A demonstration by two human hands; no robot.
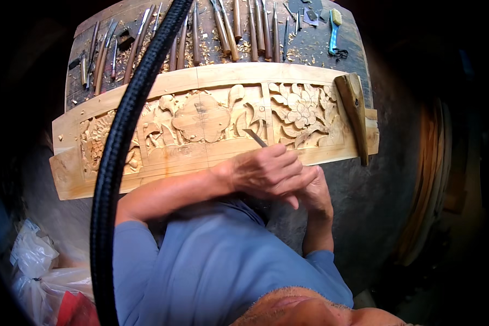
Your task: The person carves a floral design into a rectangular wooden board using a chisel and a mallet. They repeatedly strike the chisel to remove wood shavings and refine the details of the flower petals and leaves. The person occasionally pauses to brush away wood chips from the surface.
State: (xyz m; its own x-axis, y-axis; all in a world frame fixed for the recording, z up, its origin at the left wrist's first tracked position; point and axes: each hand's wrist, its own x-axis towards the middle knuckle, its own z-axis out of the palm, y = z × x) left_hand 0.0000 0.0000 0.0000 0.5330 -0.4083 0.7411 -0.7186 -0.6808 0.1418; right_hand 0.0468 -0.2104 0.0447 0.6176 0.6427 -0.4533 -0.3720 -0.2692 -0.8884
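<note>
Head view: forearm (171, 190) slanting inward, left hand (269, 171) curls round a chisel (256, 138); right hand (316, 190) adjoins, its grip hidden.

This place looks like a woodcarving workshop. Along the top of the frame, many carving chisels (254, 38) lie on a worn surface (313, 48) among scattered wood shavings (209, 46). Below them is a flower-carved wooden panel (201, 117), and at the right side stand what seem to be planks (429, 174).
</note>
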